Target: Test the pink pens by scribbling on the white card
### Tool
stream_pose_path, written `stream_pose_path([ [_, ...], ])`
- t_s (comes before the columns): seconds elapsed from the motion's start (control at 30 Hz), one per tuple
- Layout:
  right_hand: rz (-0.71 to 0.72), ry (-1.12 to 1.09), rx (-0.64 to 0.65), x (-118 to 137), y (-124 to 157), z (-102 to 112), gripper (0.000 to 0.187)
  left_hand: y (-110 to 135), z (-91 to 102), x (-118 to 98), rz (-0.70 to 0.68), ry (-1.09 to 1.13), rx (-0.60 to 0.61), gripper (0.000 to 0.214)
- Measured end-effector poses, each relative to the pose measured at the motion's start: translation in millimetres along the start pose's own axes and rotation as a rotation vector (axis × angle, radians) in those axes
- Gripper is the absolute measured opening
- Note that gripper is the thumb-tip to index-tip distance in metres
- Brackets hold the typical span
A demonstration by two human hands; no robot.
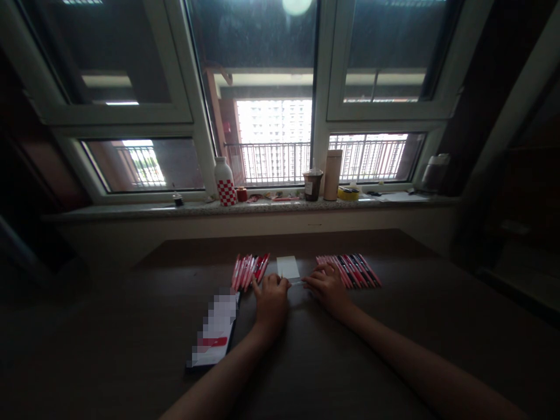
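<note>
A big window with white frames (262, 116) fills the top of the view. Below it, a wide dark brown wooden table (394, 326) takes up the bottom. A long grey stone sill (131, 209) runs between them.

On the sill stand a white bottle with red and white squares (224, 181), a brown cup with a lid (312, 184) and a tall tan cup (332, 174). The two cups are just beside each other.

On the table, a flat white pack with a red stripe (214, 338) lies to the left of the person's left arm. A row of red, pink and black pens (354, 269) lies side by side, just beside the right hand (327, 289). A smaller bunch of red and pink pens (249, 271) lies just past the left hand (271, 300). A small white card (288, 266) lies flat between the two groups of pens.

Both hands rest on the table, near each other. A thin pale stick (296, 283) lies across the gap between them, in front of the card. Each hand is curled shut and pinches one end of the stick with its fingertips. The stick is too small to tell what it is.
</note>
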State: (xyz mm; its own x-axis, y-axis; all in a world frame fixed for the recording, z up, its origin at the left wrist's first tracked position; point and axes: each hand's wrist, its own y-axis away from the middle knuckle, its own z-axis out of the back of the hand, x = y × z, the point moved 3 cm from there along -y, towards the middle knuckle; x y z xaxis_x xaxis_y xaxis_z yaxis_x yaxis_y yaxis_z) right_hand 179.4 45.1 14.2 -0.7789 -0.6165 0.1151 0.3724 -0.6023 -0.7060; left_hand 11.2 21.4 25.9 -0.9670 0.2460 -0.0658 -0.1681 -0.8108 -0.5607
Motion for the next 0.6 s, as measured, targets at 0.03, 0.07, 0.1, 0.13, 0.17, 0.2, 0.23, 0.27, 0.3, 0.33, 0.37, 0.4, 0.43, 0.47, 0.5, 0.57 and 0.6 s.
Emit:
stream_pose_path([
  [0.03,-0.002,0.0,0.0,0.3,-0.2,0.4,0.015,0.0,0.0,0.0,-0.002,-0.002,0.004,0.026],
  [0.07,-0.003,-0.003,-0.003,0.5,-0.3,0.7,0.015,0.0,0.0,0.0,-0.004,-0.005,0.008,0.027],
  [0.1,-0.006,-0.009,-0.009,0.6,-0.4,1.1,0.015,-0.1,-0.2,0.1,-0.007,-0.007,0.011,0.027],
  [0.13,-0.007,-0.014,-0.015,0.7,-0.5,1.5,0.015,-0.1,-0.5,0.2,-0.01,-0.008,0.013,0.027],
  [0.17,-0.008,-0.021,-0.023,0.7,-0.5,1.8,0.015,-0.2,-0.8,0.4,-0.013,-0.008,0.015,0.027],
  [0.2,-0.006,-0.029,-0.031,0.7,-0.4,2.1,0.015,-0.2,-1.2,0.6,-0.016,-0.008,0.016,0.027],
  [0.23,-0.007,-0.037,-0.038,0.6,-0.4,2.5,0.015,-0.2,-1.7,0.7,-0.019,-0.007,0.018,0.027],
  [0.27,-0.009,-0.046,-0.046,0.5,-0.3,3.0,0.015,-0.2,-2.2,0.8,-0.021,-0.006,0.019,0.027],
  [0.3,-0.013,-0.054,-0.053,0.4,-0.3,3.5,0.015,-0.2,-2.8,0.9,-0.024,-0.005,0.021,0.027],
  [0.33,-0.018,-0.061,-0.06,0.3,-0.2,4.1,0.014,-0.1,-3.4,1.0,-0.026,-0.005,0.024,0.027],
  [0.37,-0.023,-0.068,-0.064,0.3,-0.2,4.6,0.014,-0.1,-4.0,1.0,-0.028,-0.004,0.026,0.027],
  [0.4,-0.026,-0.073,-0.067,0.4,-0.2,5.0,0.014,0.0,-4.7,1.0,-0.03,-0.002,0.029,0.026],
  [0.43,-0.027,-0.079,-0.068,0.4,-0.1,5.3,0.013,0.0,-5.2,1.1,-0.032,0.002,0.032,0.026],
  [0.47,-0.029,-0.084,-0.07,0.5,0.0,5.5,0.014,0.1,-5.8,1.1,-0.033,0.006,0.035,0.026],
  [0.5,-0.032,-0.089,-0.074,0.4,0.2,5.6,0.014,0.1,-6.2,1.2,-0.034,0.013,0.037,0.025],
  [0.57,-0.042,-0.102,-0.092,-0.2,0.8,5.9,0.013,0.2,-6.6,1.2,-0.036,0.025,0.036,0.025],
  [0.6,-0.048,-0.108,-0.103,-0.6,1.1,6.1,0.013,0.2,-6.6,1.2,-0.037,0.031,0.035,0.025],
])
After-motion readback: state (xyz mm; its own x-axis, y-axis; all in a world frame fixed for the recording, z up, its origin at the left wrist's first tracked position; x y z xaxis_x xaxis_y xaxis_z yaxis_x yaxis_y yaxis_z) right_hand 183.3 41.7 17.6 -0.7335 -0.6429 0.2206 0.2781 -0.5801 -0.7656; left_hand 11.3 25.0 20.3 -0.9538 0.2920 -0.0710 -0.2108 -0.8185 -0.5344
